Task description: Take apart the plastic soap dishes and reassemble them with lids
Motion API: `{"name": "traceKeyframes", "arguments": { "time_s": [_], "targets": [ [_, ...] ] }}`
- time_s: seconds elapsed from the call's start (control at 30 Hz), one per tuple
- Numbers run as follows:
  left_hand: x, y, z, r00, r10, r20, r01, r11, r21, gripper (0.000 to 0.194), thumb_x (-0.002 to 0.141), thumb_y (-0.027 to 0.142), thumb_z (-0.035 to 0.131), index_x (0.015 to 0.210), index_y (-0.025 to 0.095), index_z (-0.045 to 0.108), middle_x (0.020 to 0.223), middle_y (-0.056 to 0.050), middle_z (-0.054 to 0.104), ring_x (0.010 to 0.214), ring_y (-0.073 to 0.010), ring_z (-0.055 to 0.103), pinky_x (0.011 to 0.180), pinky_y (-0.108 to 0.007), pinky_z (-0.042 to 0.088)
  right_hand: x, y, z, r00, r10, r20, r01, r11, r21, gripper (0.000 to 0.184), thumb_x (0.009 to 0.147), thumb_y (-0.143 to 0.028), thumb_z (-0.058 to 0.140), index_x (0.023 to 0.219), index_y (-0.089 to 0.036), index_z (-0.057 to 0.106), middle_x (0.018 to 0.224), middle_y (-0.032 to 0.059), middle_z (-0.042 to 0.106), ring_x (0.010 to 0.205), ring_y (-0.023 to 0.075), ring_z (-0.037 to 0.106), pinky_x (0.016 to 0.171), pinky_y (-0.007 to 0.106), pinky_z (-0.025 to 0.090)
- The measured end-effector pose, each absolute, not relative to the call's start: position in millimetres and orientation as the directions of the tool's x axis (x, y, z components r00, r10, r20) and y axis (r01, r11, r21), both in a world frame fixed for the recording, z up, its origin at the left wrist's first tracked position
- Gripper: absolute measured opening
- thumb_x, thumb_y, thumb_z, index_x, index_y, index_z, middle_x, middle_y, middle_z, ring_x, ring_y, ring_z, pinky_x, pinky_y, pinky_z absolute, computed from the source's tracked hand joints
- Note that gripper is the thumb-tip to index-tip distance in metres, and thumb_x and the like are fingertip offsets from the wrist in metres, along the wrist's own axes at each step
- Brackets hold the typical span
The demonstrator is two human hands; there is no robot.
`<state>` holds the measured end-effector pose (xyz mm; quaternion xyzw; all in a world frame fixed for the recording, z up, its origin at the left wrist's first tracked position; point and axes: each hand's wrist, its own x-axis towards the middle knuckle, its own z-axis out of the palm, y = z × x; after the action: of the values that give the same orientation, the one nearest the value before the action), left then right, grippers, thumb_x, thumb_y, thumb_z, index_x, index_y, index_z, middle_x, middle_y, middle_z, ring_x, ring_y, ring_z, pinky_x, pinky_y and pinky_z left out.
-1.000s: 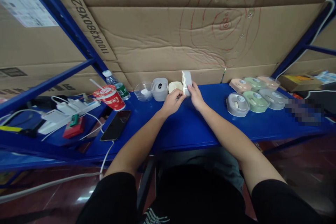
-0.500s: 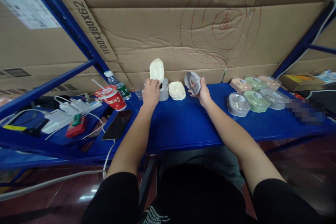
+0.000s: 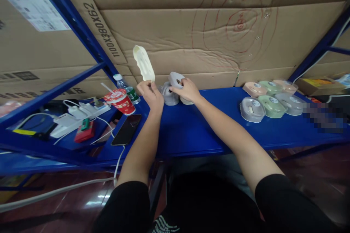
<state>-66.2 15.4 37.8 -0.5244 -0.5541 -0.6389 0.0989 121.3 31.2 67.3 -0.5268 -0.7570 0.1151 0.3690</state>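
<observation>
My left hand (image 3: 151, 93) pinches the lower end of a cream molded plastic tray (image 3: 144, 63), raised and tilted before the cardboard. My right hand (image 3: 188, 89) is closed on a grey plastic shell with a hole (image 3: 175, 79), held tilted above the bench. Under it and to its left stand grey shells (image 3: 171, 99) of the same kind. Behind my right fingers a stack of cream pieces (image 3: 186, 101) is mostly hidden. Clear plastic beside my left wrist is largely covered.
On the right of the blue bench (image 3: 191, 131) sit several lidded boxes in grey, green and pink (image 3: 253, 109). To the left are a phone (image 3: 126, 130), a red cup with a straw (image 3: 124, 102), a water bottle (image 3: 127, 89) and a power strip (image 3: 79, 114). Cardboard (image 3: 164, 25) walls the back.
My right hand has brought the grey shell left, over the grey shells and the cream stack. My left hand has shifted left, and the cream tray has turned more side-on.
</observation>
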Motion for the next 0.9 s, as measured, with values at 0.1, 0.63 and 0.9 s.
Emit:
{"name": "traceKeyframes", "arguments": {
  "time_s": [0.1,0.63,0.9],
  "targets": [
    [-69.1,19.4,34.9,-0.464,0.483,0.742,0.693,-0.323,0.644,0.012,0.111,0.023,0.047,0.111,0.020,0.058,0.123,-0.013,0.056,0.129,-0.0281,0.059,0.118,-0.044,0.046,105.0,35.1,71.5,-0.241,0.875,0.420,0.778,0.433,-0.456,0.041,0.087,-0.053,0.080,0.111,-0.020,0.072,0.134,0.0163,0.070,0.126,0.0373,0.066,0.110,0.049,0.053],
    [-72.0,25.6,29.8,-0.492,0.507,0.708,0.668,-0.302,0.680,0.011,0.110,0.022,0.050,0.113,0.021,0.060,0.126,-0.015,0.057,0.130,-0.0280,0.062,0.118,-0.043,0.048,54.6,41.9,46.2,-0.140,0.898,0.418,0.823,0.340,-0.456,0.066,0.092,-0.078,0.071,0.125,-0.020,0.075,0.153,0.0208,0.060,0.137,0.0444,0.059,0.113,0.063,0.050],
    [-75.1,31.5,21.0,-0.439,0.462,0.770,0.674,-0.397,0.623,0.014,0.109,0.029,0.052,0.114,0.019,0.060,0.123,-0.016,0.058,0.124,-0.0295,0.063,0.116,-0.044,0.049,54.1,36.7,48.3,-0.109,0.921,0.375,0.838,0.288,-0.464,0.068,0.089,-0.078,0.073,0.128,-0.023,0.071,0.159,0.0206,0.055,0.140,0.0465,0.058,0.114,0.070,0.046]
  ]
}}
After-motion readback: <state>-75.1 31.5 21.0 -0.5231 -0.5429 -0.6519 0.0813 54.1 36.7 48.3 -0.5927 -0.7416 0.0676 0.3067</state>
